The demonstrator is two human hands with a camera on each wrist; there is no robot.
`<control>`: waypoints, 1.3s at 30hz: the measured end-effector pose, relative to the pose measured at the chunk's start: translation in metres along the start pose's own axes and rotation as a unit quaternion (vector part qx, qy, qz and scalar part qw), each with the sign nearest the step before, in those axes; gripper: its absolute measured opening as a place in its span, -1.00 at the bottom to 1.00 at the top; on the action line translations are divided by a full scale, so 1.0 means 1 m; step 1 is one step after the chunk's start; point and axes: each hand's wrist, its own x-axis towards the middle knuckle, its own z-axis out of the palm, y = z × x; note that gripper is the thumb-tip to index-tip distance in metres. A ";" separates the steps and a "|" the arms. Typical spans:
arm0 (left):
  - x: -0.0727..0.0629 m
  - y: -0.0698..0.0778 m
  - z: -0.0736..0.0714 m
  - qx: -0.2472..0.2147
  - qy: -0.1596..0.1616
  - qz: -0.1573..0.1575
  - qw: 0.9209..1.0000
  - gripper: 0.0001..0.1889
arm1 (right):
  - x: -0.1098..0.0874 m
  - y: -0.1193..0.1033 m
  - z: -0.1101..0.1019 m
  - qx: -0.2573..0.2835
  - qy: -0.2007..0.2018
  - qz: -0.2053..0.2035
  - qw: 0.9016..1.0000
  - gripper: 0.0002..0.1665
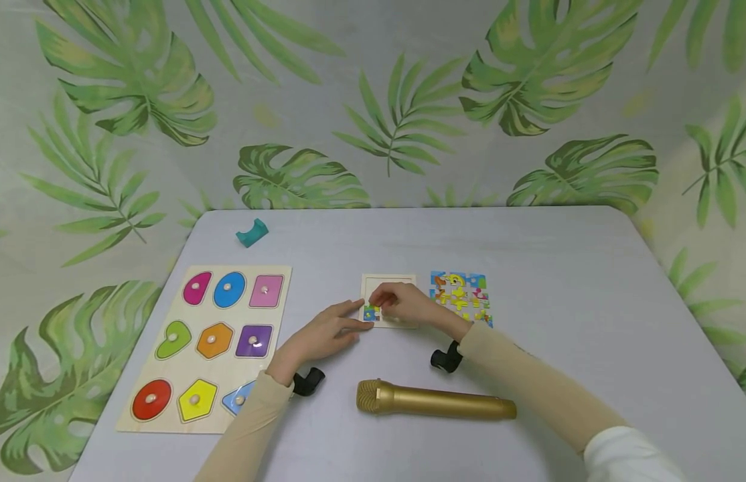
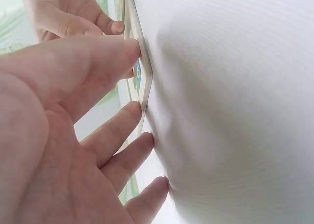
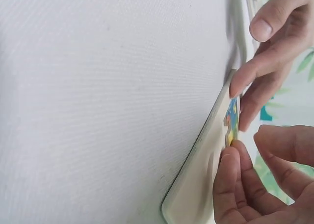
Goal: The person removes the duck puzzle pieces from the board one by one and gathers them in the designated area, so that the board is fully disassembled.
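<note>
In the head view a small wooden puzzle tray [image 1: 399,326] lies mid-table, with blue-green puzzle pieces [image 1: 369,313] in its near left corner. My left hand [image 1: 327,333] rests beside that corner. Its fingers are extended, with fingertips at the tray's edge. Over the tray, my right hand [image 1: 403,302] has its fingertips bent down at the corner pieces. The right wrist view shows its fingertips pinching the end of a yellow-and-blue puzzle piece [image 3: 231,135], low over the tray. To the right of the tray, more picture puzzle pieces [image 1: 459,294] lie grouped in a square.
At left lies a wooden shape board [image 1: 228,308] with coloured knobbed pieces, partly under my left forearm. A gold microphone [image 1: 436,402] lies nearer me. A teal curved block [image 1: 252,233] sits at the back left. Black wrist cameras [image 1: 446,358] hang by both wrists.
</note>
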 end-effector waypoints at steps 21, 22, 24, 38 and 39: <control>0.001 -0.003 0.004 -0.007 0.007 0.005 1.000 -0.68 | 0.008 0.000 0.003 -0.020 0.030 0.029 0.999 -0.62; 0.001 -0.003 0.004 -0.008 0.004 0.001 1.000 -0.68 | 0.007 0.001 0.001 -0.015 0.034 0.035 0.999 -0.64; 0.001 -0.002 0.003 -0.011 0.001 -0.007 1.000 -0.68 | 0.004 0.004 -0.004 -0.004 0.043 0.049 0.998 -0.68; 0.001 -0.001 0.005 -0.016 -0.002 -0.024 1.000 -0.67 | -0.048 0.036 -0.052 0.053 0.085 0.061 0.993 -0.81; 0.001 -0.001 0.005 -0.015 -0.002 -0.024 1.000 -0.66 | -0.051 0.038 -0.054 0.052 0.085 0.062 0.993 -0.81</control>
